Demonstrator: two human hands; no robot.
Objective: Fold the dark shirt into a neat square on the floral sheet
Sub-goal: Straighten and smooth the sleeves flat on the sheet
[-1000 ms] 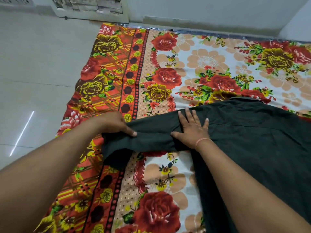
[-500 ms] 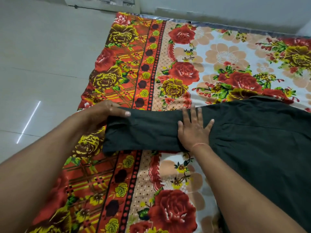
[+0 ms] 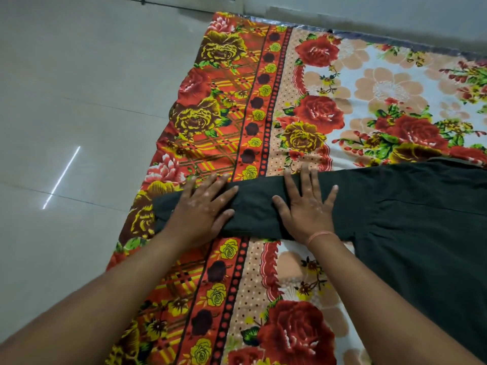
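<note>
The dark shirt [image 3: 411,225] lies spread on the floral sheet [image 3: 303,106], its body at the right and one sleeve stretched flat to the left. My left hand [image 3: 203,209] rests palm down on the outer part of that sleeve, fingers spread. My right hand [image 3: 305,206] presses flat on the sleeve nearer the shoulder, fingers apart, with a thin orange band on the wrist. Neither hand grips the cloth. The sleeve's end pokes out left of my left hand.
Pale floor tiles [image 3: 79,127] lie left of the sheet, with a bright light streak on them. A wall base [image 3: 369,14] runs along the sheet's far edge. The shirt's right side runs out of view.
My left hand let go of the sleeve's end and now lies flat on it. The sleeve has been straightened and smoothed. The view has tilted and moved closer.
</note>
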